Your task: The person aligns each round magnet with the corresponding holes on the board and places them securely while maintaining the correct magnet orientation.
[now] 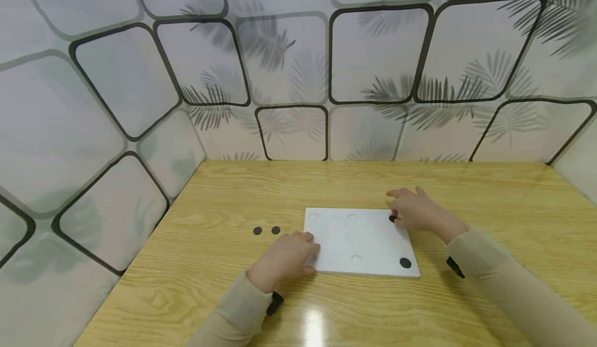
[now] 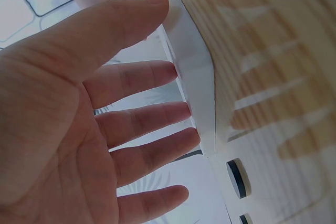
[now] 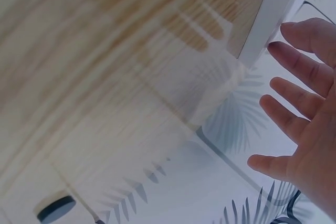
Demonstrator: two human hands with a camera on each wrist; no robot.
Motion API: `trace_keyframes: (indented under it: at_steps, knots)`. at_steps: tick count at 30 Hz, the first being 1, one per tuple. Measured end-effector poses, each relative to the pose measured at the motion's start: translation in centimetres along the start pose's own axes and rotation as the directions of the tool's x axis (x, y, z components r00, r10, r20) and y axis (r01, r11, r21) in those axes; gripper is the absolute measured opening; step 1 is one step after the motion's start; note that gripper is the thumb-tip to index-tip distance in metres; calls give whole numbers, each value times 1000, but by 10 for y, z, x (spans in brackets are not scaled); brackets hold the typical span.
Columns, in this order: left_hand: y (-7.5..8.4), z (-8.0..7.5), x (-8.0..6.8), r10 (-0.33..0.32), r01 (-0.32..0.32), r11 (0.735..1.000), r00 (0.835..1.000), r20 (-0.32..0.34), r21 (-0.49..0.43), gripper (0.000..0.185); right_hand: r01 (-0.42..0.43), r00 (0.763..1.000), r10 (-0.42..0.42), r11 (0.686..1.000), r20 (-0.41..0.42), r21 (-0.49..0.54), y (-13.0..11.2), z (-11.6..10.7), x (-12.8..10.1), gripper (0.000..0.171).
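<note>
on the middle of the wooden table lies the white board, flat. at the board's far r. corner is one black disc, partly covered by the fingers of the right hand. thumb & one finger are close at this disc, w/ the other fingers spread apart; whether the two tips pinch it or only touch it, i cannot tell. at the near r. corner lies a 2nd disc, flat & apart from both hands. the left hand is at the l. edge, close to the near l. corner; its fingers are straight & apart, w/ tips at the board's side. along the far edge are two shallow recesses, a corner recess at l. & a middle recess; a near recess is by the near edge. to the l. of the board, on the table, lie an outer disc & an inner disc, w/ a gap b/w them. in the r. wrist view, one further disc is on the table, apart from the board. behind the table's far edge is a pale wall w/ leaf pattern.
</note>
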State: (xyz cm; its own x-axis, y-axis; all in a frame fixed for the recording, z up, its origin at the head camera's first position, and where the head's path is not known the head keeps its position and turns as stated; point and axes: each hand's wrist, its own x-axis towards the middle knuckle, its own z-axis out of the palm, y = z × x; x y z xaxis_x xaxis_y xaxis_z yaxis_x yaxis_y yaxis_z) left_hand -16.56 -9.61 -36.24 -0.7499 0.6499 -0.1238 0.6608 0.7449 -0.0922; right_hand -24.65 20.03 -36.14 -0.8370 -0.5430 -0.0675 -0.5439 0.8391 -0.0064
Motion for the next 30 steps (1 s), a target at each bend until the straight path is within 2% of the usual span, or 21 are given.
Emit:
trace_keyframes:
  at_steps: [13,30]
  knots:
    - [1,0,0,-10,10,1000,1000,2,-11,32,-4,1000,4,1000,-31,4,6,5,-2,19]
    - [2,1,-1,2,-2,1000,1000,-13,20,34,-29,998,29,1000,-61,-8,11,4,-11,13]
